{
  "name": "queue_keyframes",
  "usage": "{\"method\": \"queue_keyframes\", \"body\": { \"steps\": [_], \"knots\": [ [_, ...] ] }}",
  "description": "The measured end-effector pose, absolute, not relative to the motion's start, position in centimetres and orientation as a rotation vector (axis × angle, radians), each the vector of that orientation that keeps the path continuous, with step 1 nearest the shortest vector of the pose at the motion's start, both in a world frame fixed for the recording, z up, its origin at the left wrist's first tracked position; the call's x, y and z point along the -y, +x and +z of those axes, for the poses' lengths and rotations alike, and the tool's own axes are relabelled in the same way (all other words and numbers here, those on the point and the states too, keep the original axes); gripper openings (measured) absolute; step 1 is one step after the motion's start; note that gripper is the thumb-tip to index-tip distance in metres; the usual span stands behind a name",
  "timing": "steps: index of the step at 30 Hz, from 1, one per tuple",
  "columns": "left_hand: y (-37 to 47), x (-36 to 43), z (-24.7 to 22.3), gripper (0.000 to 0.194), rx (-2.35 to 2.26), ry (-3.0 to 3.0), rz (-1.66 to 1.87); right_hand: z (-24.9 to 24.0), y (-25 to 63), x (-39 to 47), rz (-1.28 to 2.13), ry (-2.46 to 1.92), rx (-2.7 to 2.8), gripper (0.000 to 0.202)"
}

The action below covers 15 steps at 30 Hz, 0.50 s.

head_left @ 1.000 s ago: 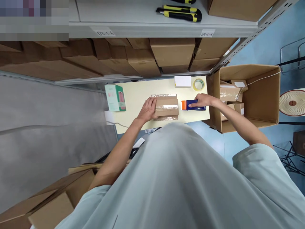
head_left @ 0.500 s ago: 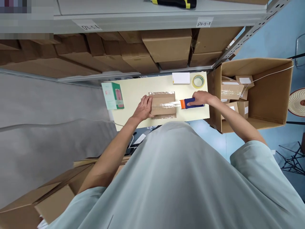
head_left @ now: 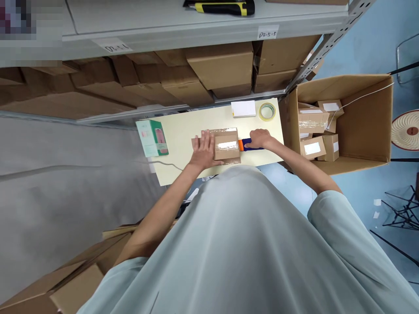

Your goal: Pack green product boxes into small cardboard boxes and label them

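Observation:
A small cardboard box (head_left: pixel 226 151) lies on the cream tabletop (head_left: pixel 178 131), with shiny clear tape running across its top and along its flap edges. My left hand (head_left: pixel 204 151) rests on its left part, fingers spread and holding nothing. Brown cardboard juts out to the left beneath those fingers. My right hand (head_left: pixel 261 138) is wrapped round a blue tape dispenser (head_left: pixel 247 142), whose orange head is against the box's right edge. Most of the dispenser's handle is hidden by the hand.
A green-and-white box (head_left: pixel 151 138), a white stack of labels or cards (head_left: pixel 243 109) and a tape roll (head_left: pixel 267 111) lie on the table. Right stands a large carton (head_left: pixel 363 144) holding several small boxes. Behind, a shelf (head_left: pixel 196 37) bears cartons and a utility knife (head_left: pixel 225 7).
The dispenser has moved left, from a stretch of tape away up to the box's right edge. My left hand has spread and shifted slightly right over the box. The camera view has shifted.

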State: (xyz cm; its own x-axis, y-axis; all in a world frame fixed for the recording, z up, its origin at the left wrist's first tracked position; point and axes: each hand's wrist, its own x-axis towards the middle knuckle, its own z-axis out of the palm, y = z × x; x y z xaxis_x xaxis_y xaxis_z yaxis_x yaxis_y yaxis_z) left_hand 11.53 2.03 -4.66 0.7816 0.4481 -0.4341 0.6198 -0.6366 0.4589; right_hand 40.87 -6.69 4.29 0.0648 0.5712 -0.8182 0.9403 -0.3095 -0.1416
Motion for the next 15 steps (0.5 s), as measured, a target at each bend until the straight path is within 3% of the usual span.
{"method": "queue_keyframes", "body": {
  "steps": [7,12,15],
  "knots": [
    [18.1,2.7,-6.1,0.134,-0.627,2.326,-0.115,4.7,39.1,7.0,-1.089,2.021,-1.438,0.056],
    [17.8,2.9,-6.9,0.123,-0.681,2.322,-0.118,5.0,36.4,7.2,-1.010,2.094,-1.442,0.036],
    [17.6,2.9,-7.0,0.123,-0.689,2.300,-0.100,4.9,35.4,7.4,-1.044,2.090,-1.526,0.035]
  ]
}}
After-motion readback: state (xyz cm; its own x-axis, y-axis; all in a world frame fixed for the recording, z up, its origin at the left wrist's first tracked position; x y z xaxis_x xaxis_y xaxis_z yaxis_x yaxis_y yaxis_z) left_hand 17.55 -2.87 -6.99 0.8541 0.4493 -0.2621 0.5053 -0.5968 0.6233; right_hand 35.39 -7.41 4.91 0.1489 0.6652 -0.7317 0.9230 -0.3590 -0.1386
